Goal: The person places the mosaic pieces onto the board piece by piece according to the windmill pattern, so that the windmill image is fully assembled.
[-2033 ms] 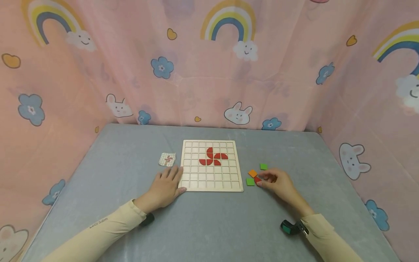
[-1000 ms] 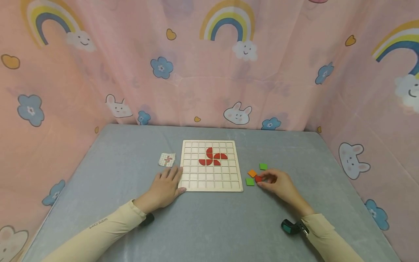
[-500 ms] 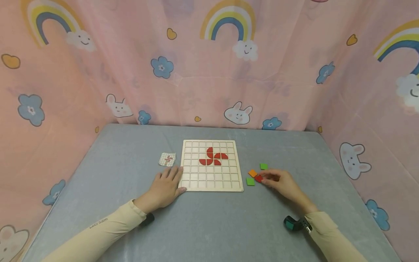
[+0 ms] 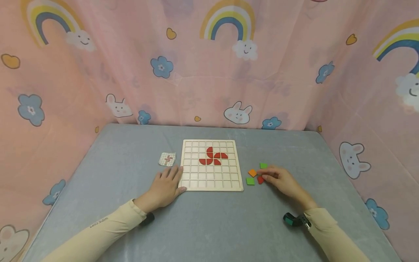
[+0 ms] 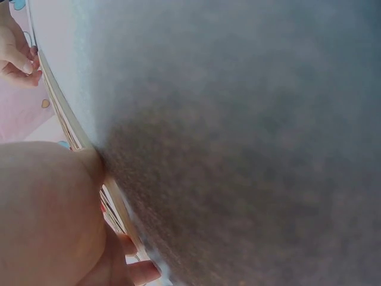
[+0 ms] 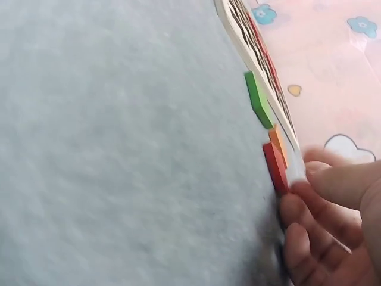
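Note:
A pale wooden grid board [image 4: 209, 178] carries several red quarter-round pieces [image 4: 210, 152] arranged as a pinwheel. My left hand [image 4: 163, 189] rests with spread fingers on the board's left edge and the table. Right of the board, my right hand [image 4: 279, 180] hovers over loose tiles, its thumb and index finger apart and nothing between them. A red piece [image 4: 260, 180] lies just below its fingertips; in the right wrist view the red piece [image 6: 274, 167] sits right beside a fingertip. An orange tile [image 4: 252, 173] and two green tiles [image 4: 250, 181] lie close by.
Left of the board lies a small pattern card [image 4: 167, 159] printed with a red pinwheel on a grid. Grey cloth covers the table [image 4: 209, 225]. A pink curtain [image 4: 196, 83] with rainbows and rabbits surrounds its back and sides.
The right thumb and index finger have let go of the red piece, which has shifted slightly right and turned. The fingers moved a little up from it. My left hand has stayed put.

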Available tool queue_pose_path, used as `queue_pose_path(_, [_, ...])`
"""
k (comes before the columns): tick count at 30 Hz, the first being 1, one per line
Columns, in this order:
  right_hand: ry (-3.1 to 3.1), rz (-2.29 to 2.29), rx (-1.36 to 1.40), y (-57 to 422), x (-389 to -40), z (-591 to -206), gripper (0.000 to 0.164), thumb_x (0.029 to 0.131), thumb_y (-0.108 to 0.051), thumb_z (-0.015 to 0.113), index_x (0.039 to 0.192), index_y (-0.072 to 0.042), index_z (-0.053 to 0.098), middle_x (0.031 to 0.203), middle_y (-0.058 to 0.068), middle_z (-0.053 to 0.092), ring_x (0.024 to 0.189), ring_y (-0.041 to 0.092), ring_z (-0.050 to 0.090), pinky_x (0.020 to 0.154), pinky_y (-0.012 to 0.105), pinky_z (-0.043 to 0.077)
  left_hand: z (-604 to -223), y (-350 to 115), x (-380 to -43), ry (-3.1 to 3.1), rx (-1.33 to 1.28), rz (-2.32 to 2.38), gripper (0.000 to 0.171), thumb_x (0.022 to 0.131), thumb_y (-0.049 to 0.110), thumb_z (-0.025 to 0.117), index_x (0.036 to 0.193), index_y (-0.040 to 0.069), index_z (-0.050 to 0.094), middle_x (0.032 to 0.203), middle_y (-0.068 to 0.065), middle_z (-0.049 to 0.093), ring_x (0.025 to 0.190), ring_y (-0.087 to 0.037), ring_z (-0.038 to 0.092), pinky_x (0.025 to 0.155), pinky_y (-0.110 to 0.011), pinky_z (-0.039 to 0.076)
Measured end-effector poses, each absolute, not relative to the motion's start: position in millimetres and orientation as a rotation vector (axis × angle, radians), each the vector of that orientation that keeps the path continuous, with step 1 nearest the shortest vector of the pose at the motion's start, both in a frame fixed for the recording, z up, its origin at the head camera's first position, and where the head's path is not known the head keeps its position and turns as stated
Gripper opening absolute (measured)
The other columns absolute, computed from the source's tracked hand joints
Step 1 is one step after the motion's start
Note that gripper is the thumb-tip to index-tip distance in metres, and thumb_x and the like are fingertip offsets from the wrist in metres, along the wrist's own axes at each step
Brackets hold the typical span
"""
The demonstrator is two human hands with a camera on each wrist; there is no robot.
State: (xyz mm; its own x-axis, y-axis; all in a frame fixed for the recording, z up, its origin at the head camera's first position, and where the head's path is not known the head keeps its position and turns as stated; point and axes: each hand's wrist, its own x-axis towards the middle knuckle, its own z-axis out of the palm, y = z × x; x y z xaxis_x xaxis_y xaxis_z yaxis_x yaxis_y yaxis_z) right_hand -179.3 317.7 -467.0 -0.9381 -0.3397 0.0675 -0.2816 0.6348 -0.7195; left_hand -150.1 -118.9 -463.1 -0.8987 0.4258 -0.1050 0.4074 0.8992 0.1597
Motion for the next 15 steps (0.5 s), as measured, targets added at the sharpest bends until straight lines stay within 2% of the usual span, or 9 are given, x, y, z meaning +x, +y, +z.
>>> queue_pose_path(3, [2.844, -1.186, -0.409, 315.8, -175.8, -469.8, 0.026, 0.101, -0.012, 0.074, 0.124, 0.0, 0.076, 0.117, 0.015, 0.072, 0.1, 0.02, 0.065, 0.082, 0.026, 0.052, -462.9, -118.4, -150.5, 2.926, 0.649, 0.197, 0.071, 0.11, 0.038, 0.057, 0.161, -0.007, 0.036, 0.164, -0.029, 0.038, 0.15, -0.051, 0.036, 0.112, -0.067, 0.037])
queue_pose_path(8, [2.939, -1.144, -0.219, 309.6, -168.2, -475.3, 0.034, 0.088, -0.021, 0.09, 0.111, 0.001, 0.076, 0.1, 0.012, 0.068, 0.082, 0.018, 0.055, 0.069, 0.027, 0.045, -462.9, -118.3, -151.0, 2.921, 0.646, 0.193, 0.071, 0.11, 0.038, 0.056, 0.161, -0.007, 0.035, 0.165, -0.028, 0.037, 0.15, -0.051, 0.036, 0.112, -0.067, 0.036])
queue_pose_path(11, [2.981, -1.097, -0.167, 304.2, -165.3, -477.9, 0.036, 0.083, -0.024, 0.093, 0.104, -0.001, 0.074, 0.094, 0.009, 0.064, 0.08, 0.018, 0.052, 0.069, 0.028, 0.042, -464.2, -118.9, -151.4, 2.918, 0.638, 0.192, 0.071, 0.111, 0.038, 0.056, 0.161, -0.007, 0.034, 0.165, -0.028, 0.036, 0.15, -0.051, 0.035, 0.112, -0.067, 0.036])
queue_pose_path(15, [3.027, -1.056, -0.134, 298.5, -163.5, -480.9, 0.035, 0.082, -0.023, 0.094, 0.099, -0.001, 0.073, 0.092, 0.009, 0.062, 0.081, 0.02, 0.052, 0.071, 0.032, 0.042, -465.3, -119.4, -151.7, 2.913, 0.634, 0.19, 0.072, 0.111, 0.039, 0.055, 0.162, -0.007, 0.034, 0.166, -0.028, 0.036, 0.15, -0.051, 0.035, 0.112, -0.067, 0.036])
